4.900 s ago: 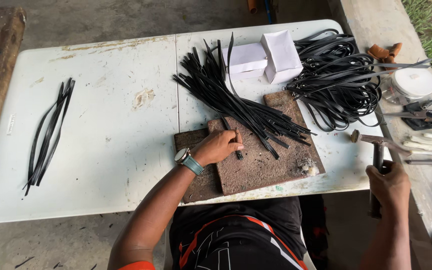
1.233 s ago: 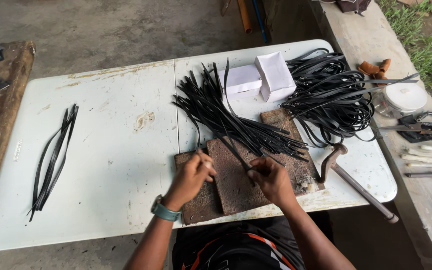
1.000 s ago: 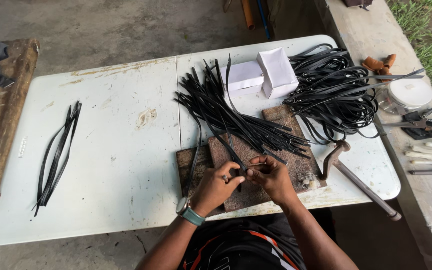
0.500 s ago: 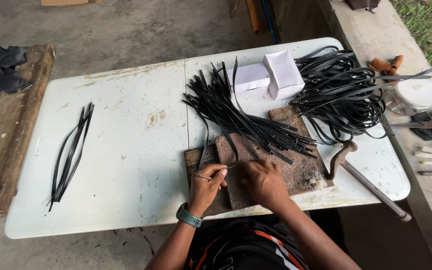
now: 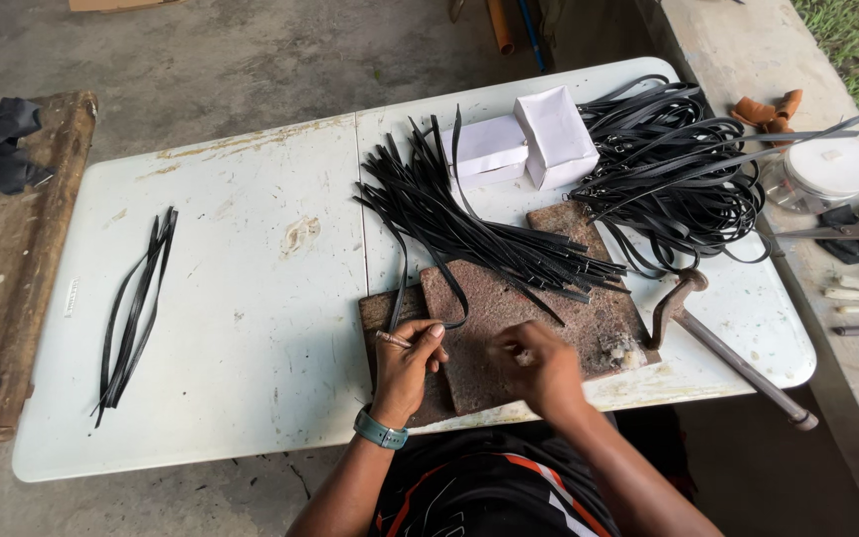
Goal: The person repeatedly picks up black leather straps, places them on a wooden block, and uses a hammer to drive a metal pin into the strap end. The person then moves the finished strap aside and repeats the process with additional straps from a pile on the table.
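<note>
1. Small bundle of black strips [image 5: 134, 308]: lying far left on the white table [image 5: 251, 378], well apart from your hands, in the same place as in the earlier views.
2. Change, item A: 1 black strap [image 5: 412, 283] is now being drawn out of the fanned pile of straps [image 5: 469, 224]; its loop is curving down over the rusty metal plate [image 5: 539, 328] to your left hand. Half a second ago both hands were bunched together at the plate's near edge.
3. Change, item B: the camera view is sitting slightly lower and closer, so the plate is filling more of the centre.
4. Judgement: you are likely moving from picking a strap to working its end on the plate.
5. Left hand [image 5: 408, 363]: fingers are curling nearly closed, pinching the strap's end together with a small metal piece; thumb is pressing on top.
6. Right hand [image 5: 539, 363]: fingers are folding inward over the plate, almost closed; what they are holding cannot be told.
7. Curved iron tool [image 5: 718, 338]: resting to the right, untouched.
</note>
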